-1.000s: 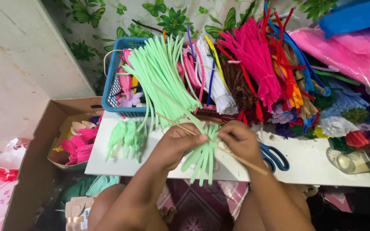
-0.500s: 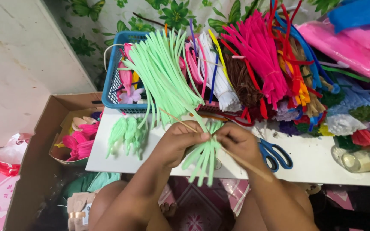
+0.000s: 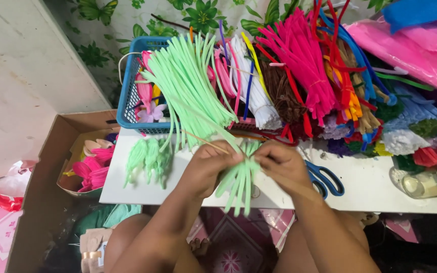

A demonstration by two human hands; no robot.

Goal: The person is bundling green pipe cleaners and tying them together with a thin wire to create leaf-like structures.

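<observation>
My left hand (image 3: 209,169) and my right hand (image 3: 282,166) meet over the front of a white board (image 3: 370,189). Both pinch a bundle of light green pipe cleaners (image 3: 238,183) whose loose ends hang toward me. A thin wooden stick (image 3: 206,142) runs from my left hand up to the left. A larger sheaf of light green pipe cleaners (image 3: 190,86) fans out behind the hands. Finished green leaf shapes (image 3: 147,157) lie on the board left of my left hand.
Blue-handled scissors (image 3: 324,179) lie right of my right hand. A blue basket (image 3: 130,108) sits at the back left, piles of coloured pipe cleaners (image 3: 309,65) behind. A cardboard box (image 3: 51,151) with pink pieces stands left. A glass jar (image 3: 423,183) lies at the right.
The hands have stayed together on the green bundle, shifting slightly. The view has moved a little.
</observation>
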